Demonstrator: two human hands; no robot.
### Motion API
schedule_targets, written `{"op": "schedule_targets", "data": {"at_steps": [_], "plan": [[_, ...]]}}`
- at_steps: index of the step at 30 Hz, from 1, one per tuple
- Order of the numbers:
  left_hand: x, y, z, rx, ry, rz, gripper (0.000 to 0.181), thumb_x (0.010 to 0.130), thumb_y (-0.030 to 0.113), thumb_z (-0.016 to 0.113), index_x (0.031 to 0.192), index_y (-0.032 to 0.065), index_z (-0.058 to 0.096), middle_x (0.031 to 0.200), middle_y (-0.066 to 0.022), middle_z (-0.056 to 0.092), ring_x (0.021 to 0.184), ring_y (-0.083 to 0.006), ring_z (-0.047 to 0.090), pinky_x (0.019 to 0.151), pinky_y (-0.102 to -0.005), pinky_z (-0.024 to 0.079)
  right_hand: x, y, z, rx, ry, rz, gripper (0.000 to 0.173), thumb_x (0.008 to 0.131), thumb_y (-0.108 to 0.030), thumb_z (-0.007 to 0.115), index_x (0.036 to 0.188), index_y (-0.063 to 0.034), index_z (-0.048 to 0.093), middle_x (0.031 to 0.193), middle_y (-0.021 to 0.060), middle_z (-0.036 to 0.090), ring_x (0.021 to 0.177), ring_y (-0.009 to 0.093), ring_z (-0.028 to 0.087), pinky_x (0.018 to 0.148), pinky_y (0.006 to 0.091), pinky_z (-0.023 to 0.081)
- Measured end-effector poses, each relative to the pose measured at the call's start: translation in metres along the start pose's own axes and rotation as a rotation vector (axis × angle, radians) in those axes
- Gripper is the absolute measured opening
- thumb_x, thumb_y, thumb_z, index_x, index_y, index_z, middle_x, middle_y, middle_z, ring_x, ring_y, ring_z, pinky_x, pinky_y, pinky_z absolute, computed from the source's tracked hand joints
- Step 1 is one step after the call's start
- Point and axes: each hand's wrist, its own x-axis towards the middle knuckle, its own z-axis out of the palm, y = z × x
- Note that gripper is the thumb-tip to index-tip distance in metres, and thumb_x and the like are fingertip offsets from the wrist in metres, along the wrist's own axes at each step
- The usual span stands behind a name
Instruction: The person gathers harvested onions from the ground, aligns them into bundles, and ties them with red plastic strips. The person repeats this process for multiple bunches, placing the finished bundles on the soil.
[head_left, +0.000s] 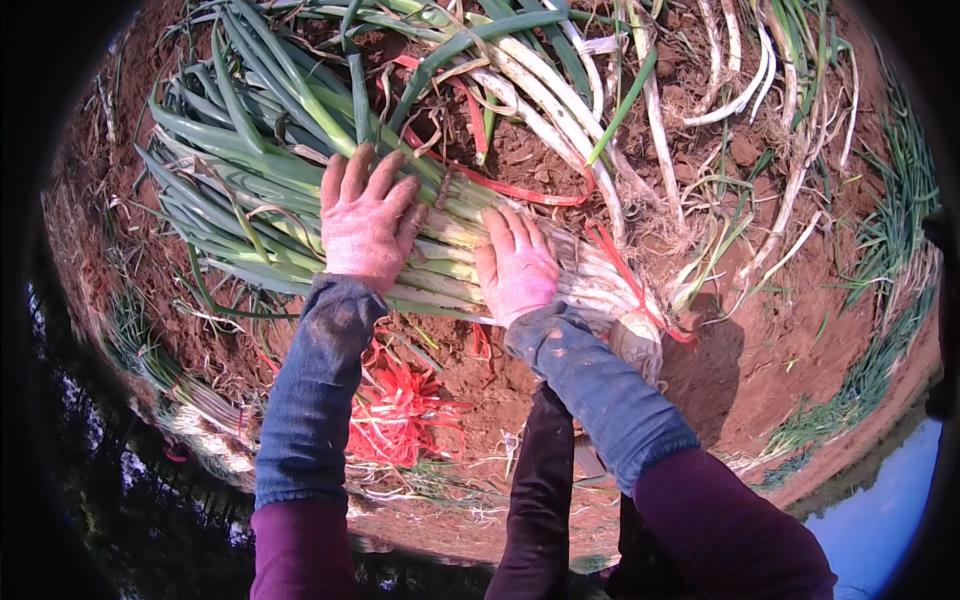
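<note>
A large bundle of green onions (442, 274) lies across the reddish soil, its green leaves (225, 165) to the left and its white root ends to the right. My left hand (371, 221), in a dirty pink work glove, rests flat on the bundle where leaves meet stalks, fingers spread. Palm down on the pale stalks lies my right hand (519, 266), gloved the same way, its fingers stretched out. Around the root end runs a red plastic tie (630, 281). Another red strip (525, 193) lies along the bundle's far side. Both hands' undersides are hidden.
A heap of red plastic strips (401, 412) lies on the near soil. Loose onions (540, 97) are strewn beyond the bundle. A tied bundle (195, 394) lies at left, and onion rows (847, 390) line the right. My shoe (637, 345) is beside the root end.
</note>
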Motion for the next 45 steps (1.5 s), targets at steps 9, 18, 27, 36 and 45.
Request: {"op": "schedule_targets", "data": {"at_steps": [9,18,27,36,45], "plan": [[0.002,-0.021,0.053,-0.008,0.057,-0.030,0.015,0.077,0.025,0.074,0.080,0.0123,0.068,0.097,-0.0045,0.067,0.118,-0.0328,0.056,0.113,-0.0559,0.037,0.013,0.005,0.005,-0.016,-0.102,-0.042,0.048,0.093,-0.029,0.064,0.135,-0.0078,0.057,0.134,0.0152,0.060,0.121,0.036,0.056,0.104,0.0488,0.045],[-0.007,-0.038,0.053,-0.065,-0.033,-0.019,0.024,0.078,0.025,0.065,0.098,0.0120,0.069,0.107,-0.0056,0.068,0.117,-0.0284,0.060,0.116,-0.0509,0.037,0.033,-0.077,0.034,-0.163,-0.267,-0.259,0.152,0.048,-0.068,0.086,0.158,0.0032,0.009,0.159,0.0324,0.020,0.147,0.052,0.024,0.119,0.0626,0.022],[-0.209,0.027,0.052,-1.685,-0.383,-1.647,0.036,0.094,-0.003,0.058,0.129,0.0024,0.059,0.119,-0.0059,0.064,0.103,-0.0192,0.064,0.088,-0.0348,0.053,0.062,-0.101,0.014,-0.364,-0.441,-0.199,0.149,0.044,-0.057,0.096,0.156,0.0038,0.018,0.151,0.0280,0.037,0.133,0.043,0.049,0.108,0.0458,0.045],[-0.179,-0.005,0.067,-1.577,-0.086,-1.142,0.045,0.087,0.008,0.074,0.128,-0.0040,0.061,0.119,-0.0144,0.069,0.107,-0.0203,0.066,0.093,-0.0350,0.054,0.071,-0.100,0.011,-0.230,-0.489,-0.172,0.145,0.044,-0.045,0.101,0.155,0.0006,0.020,0.141,0.0246,0.054,0.134,0.038,0.053,0.110,0.0415,0.044],[-0.161,-0.056,0.025,-2.094,-0.526,-1.007,0.027,0.088,0.019,0.075,0.109,0.0028,0.071,0.084,-0.0078,0.071,0.061,-0.0130,0.067,0.052,-0.0265,0.051,0.075,-0.110,0.013,-0.220,-0.575,-0.134,0.155,0.047,-0.050,0.099,0.159,0.0022,0.006,0.152,0.0301,0.041,0.142,0.041,0.043,0.116,0.0418,0.038]]}}
